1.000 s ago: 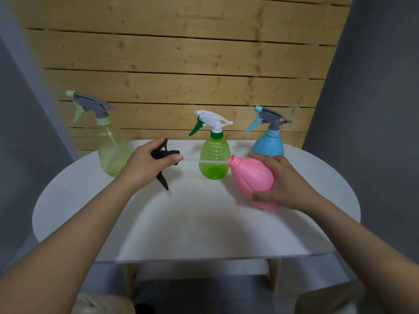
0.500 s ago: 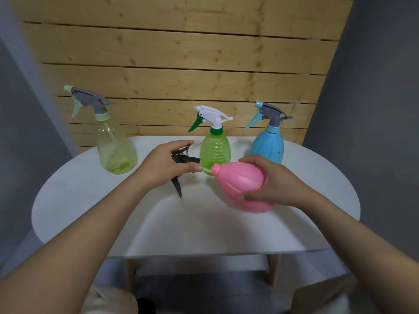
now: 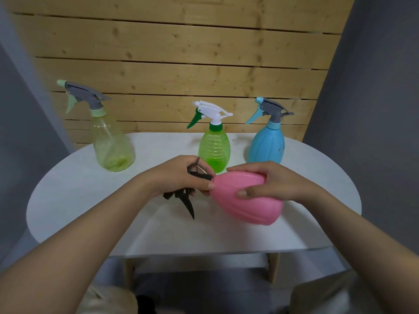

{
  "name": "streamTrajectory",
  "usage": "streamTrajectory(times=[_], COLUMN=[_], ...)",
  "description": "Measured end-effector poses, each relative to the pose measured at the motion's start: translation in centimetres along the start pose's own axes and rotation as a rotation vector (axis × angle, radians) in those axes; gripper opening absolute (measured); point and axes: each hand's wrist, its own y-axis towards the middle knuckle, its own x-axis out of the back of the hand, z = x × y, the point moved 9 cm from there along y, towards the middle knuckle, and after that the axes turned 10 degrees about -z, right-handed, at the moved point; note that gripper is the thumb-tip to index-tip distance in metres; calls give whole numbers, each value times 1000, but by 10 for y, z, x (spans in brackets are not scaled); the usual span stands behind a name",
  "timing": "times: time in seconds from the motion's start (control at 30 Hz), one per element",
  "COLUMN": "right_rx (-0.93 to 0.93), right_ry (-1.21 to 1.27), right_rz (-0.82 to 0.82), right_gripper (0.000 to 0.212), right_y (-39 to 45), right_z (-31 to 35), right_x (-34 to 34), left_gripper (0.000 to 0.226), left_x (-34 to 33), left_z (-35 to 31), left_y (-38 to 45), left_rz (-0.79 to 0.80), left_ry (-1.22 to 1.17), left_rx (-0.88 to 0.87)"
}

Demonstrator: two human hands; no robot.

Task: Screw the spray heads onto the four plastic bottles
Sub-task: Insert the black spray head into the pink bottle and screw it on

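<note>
Plank wall [image 3: 181, 53] behind, grey panels either side. White oval bench [image 3: 90, 200] in front of it, three bottles standing upright along its far edge, each with a spray head already on: pale yellow bottle [image 3: 112, 146] far left, grey head with mint trigger; green bottle [image 3: 215, 150] centre, white head with green trigger; blue bottle [image 3: 266, 146] right, grey head with light blue trigger. All well apart from each other.

Pink bottle [image 3: 247, 200] is off the bench surface, tipped nearly flat, neck pointing left, base toward the right. Right hand [image 3: 278, 182] wraps its body, thumb on the near side, fingers over the top.

Left hand [image 3: 179, 177] closed round the black spray head [image 3: 188, 198], held right against the pink bottle's neck. Black trigger pokes down below the hand. Can't tell if the threads are engaged, fingers cover the joint.
</note>
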Motion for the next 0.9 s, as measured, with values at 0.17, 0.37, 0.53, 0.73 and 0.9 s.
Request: streamTrajectory(times=[0.17,0.37,0.53,0.73,0.9], right_rx=[-98,-133,-162,-304,-422], right_ry=[164,555,692,432,558], right_rz=[27,-104,-99,-114,-88], right_gripper=[45,57,58,67,76], right_y=[4,10,9,5,2], right_z=[-11,-21,-27,-41,-49], right_x=[-6,5,8,1,-12], left_gripper=[19,10,8,17,24], left_x=[1,13,28,26,21], left_z=[10,27,28,16,25], left_y=[2,2,0,-4,-4], left_rz=[-7,-79,-139,-73,-69], left_ry=[-83,-285,-418,-290,-316], left_rx=[52,143,149,17,61])
